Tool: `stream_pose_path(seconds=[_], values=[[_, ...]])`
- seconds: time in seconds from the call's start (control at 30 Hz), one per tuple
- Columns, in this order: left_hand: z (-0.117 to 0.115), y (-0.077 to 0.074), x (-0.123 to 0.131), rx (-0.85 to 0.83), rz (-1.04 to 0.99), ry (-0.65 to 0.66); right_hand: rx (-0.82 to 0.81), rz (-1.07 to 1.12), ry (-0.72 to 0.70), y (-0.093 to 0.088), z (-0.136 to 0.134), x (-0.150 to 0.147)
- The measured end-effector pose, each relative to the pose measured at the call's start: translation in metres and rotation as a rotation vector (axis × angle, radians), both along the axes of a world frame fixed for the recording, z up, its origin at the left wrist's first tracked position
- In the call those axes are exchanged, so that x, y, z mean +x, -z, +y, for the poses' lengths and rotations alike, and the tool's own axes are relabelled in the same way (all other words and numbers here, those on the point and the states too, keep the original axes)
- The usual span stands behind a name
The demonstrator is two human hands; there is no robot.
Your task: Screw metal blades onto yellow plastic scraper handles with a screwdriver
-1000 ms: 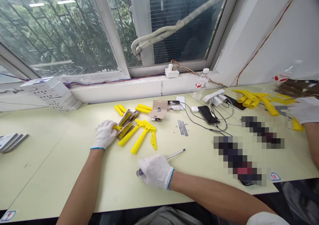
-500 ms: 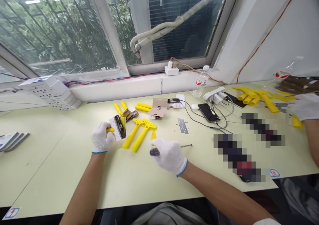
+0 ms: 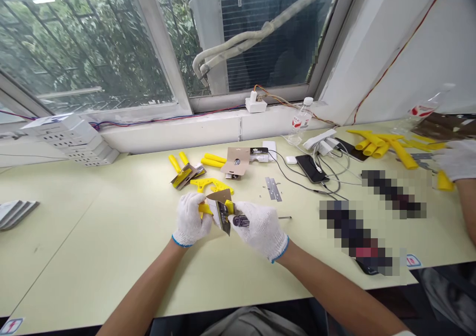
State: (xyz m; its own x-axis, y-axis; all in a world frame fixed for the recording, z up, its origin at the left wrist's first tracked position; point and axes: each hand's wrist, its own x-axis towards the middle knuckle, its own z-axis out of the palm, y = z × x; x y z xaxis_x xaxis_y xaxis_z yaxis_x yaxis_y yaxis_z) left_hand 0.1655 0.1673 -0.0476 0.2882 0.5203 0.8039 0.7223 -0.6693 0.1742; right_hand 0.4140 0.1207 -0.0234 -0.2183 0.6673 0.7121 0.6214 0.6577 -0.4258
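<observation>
Left hand [image 3: 191,219] holds a yellow scraper [image 3: 219,208] (screwdriver [image 3: 240,221] in right hand [image 3: 260,229]).

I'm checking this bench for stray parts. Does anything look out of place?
Yes: a metal hinge plate lies apart on the table, with tiny loose screws beside it. They look odd because they sit loose on the open surface, where they could easily get lost. Charging cables also sprawl across a nearby phone.

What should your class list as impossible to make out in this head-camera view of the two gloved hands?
Head view:
Printed card: wording too small to read.
Yellow piece: held end hidden by the left hand.
Dark tool: far end hidden by the right hand.
Two patches: pixelated, contents unreadable.
Co-worker's arm: cut off by the right edge.
</observation>
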Motion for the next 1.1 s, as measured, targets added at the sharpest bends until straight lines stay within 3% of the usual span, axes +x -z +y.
stream_pose_path(seconds=[0.2,0.4,0.57,0.7,0.83,0.97,1.1], values=[[-0.003,0.001,-0.001,-0.127,0.018,0.071,0.009,-0.025,-0.001,-0.003,0.0,0.004],[-0.009,-0.018,0.002,-0.256,0.036,0.301,0.033,-0.072,0.01,-0.003,0.005,0.011],[-0.006,-0.03,-0.005,-0.319,0.161,0.274,0.088,-0.08,-0.036,-0.009,0.012,0.02],[0.001,-0.031,-0.018,-0.402,0.189,0.315,0.095,-0.077,-0.076,-0.017,0.015,0.028],[0.011,-0.019,-0.044,-0.447,-0.078,0.217,0.01,0.063,-0.06,-0.031,0.018,0.043],[0.028,-0.007,-0.066,-0.687,-0.499,0.076,-0.189,0.325,0.074,-0.05,0.022,0.069],[0.058,-0.013,-0.052,-0.73,-0.801,0.046,-0.243,0.632,0.177,-0.059,0.033,0.095]])
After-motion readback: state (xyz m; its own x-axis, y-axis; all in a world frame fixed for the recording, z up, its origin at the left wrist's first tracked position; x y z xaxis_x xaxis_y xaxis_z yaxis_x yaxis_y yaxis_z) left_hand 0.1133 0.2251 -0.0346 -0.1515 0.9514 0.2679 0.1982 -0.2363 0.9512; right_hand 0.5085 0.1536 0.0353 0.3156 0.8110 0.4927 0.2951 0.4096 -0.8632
